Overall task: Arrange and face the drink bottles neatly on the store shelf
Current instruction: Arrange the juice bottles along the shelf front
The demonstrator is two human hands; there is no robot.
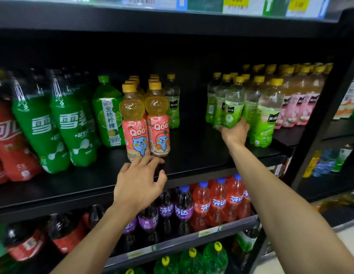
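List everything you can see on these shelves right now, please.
Qoo bottles: two rows, pink labels, middle shelf centre
Green citrus bottle: one, left of Qoo
Green juice bottles: several, pale green, right
Pink-label bottles: several, far right
Sprite bottles: several, green, left
Cola bottles: several, red labels, far left
Fanta bottles: several, purple and orange, lower shelf
Left hand: fingers spread, at Qoo bases
Right hand: grips one green juice bottle

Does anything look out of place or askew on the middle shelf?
Yes. A lone green bottle stands beside the Qoo bottles, across a bare stretch of shelf from its matching group, where the right hand grips a front bottle.
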